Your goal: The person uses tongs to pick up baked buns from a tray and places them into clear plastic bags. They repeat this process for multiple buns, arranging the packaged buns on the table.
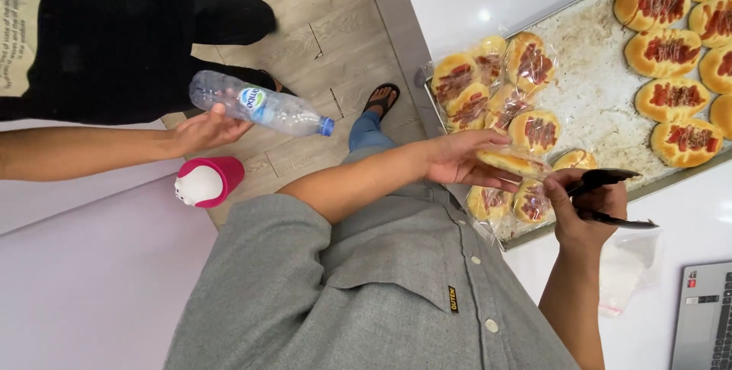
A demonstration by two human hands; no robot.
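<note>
My left hand (461,160) holds a bun in a clear plastic wrapper (515,163) over the near corner of a metal baking tray (602,88). My right hand (583,206) is closed on black tongs (610,179), right beside the wrapped bun. Several wrapped buns (488,80) with red sauce lie piled at the tray's left end. Unwrapped buns (671,50) sit in rows at the tray's right end.
Another person in black stands at left, a hand (202,130) holding a clear water bottle (259,105) with a blue cap. A pink and white container (206,181) sits on a pale counter. Clear bags (625,271) and a laptop (705,317) lie on the white table.
</note>
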